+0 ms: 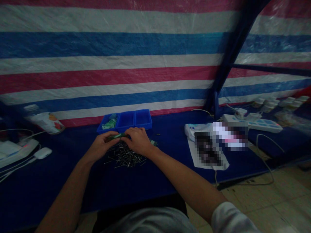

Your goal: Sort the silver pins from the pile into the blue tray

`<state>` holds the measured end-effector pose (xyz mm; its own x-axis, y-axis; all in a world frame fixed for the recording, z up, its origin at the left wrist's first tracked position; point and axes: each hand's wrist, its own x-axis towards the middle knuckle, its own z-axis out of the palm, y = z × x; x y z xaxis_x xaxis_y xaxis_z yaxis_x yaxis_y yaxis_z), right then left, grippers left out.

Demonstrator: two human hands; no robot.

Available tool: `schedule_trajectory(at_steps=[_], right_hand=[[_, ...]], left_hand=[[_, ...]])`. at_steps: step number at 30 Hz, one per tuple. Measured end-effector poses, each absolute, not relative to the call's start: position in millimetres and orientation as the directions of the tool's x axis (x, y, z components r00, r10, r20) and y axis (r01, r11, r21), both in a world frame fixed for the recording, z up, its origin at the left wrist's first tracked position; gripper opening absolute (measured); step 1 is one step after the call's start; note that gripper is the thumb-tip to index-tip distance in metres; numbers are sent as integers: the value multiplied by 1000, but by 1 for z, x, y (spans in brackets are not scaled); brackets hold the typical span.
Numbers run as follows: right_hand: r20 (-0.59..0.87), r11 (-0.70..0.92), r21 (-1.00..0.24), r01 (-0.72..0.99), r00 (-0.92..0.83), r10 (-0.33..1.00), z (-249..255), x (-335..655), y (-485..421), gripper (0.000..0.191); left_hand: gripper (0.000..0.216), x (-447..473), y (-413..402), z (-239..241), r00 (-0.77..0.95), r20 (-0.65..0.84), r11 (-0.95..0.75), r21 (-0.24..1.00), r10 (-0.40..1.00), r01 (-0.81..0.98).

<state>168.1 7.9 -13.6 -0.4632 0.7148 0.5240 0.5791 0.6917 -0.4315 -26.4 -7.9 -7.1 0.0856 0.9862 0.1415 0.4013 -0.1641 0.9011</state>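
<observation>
Between my two hands is a small green plastic packet (117, 137), partly covered by the fingers. My left hand (102, 145) is closed on its left end, thumb toward me. On the packet's right end, my right hand (139, 139) has its fingers curled and pressed together. Just below both hands a heap of thin metal nails or screws (127, 157) lies on the table; their exact kind is too blurred to tell. Behind the hands stands a blue tray (125, 119) with three compartments. Similar green packets (110, 123) lie in its left compartment.
A bottle (45, 119) stands at the back left, near a power strip (21, 152) and a white charger (43, 153). To the right are a white plastic package (199, 129), another power strip (257, 123) and several small bottles (269, 105). Striped sheeting (109, 71) hangs behind the blue table (155, 178).
</observation>
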Motion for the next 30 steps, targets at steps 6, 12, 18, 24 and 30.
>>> schedule_trajectory(at_steps=[6,12,18,24,30], right_hand=[[495,674,-528,517,-458,739,-12,167,11,25],[469,657,-613,439,-467,750,-11,168,12,26],[482,661,-620,422,-460,746,-14,167,13,30],[474,666,-616,420,-478,739,-12,167,12,29],[499,695,-602,394,-493,712,-12,167,12,28]], left_hand=[[38,-26,-8,-6,36,148,-150,904,988,400],[39,-25,-8,-5,9,150,-142,911,989,387],[45,-24,-8,-6,-4,147,-137,932,989,336],[42,-26,-5,-9,-3,160,-151,939,987,309],[33,-31,-1,-15,16,174,-173,955,985,239]])
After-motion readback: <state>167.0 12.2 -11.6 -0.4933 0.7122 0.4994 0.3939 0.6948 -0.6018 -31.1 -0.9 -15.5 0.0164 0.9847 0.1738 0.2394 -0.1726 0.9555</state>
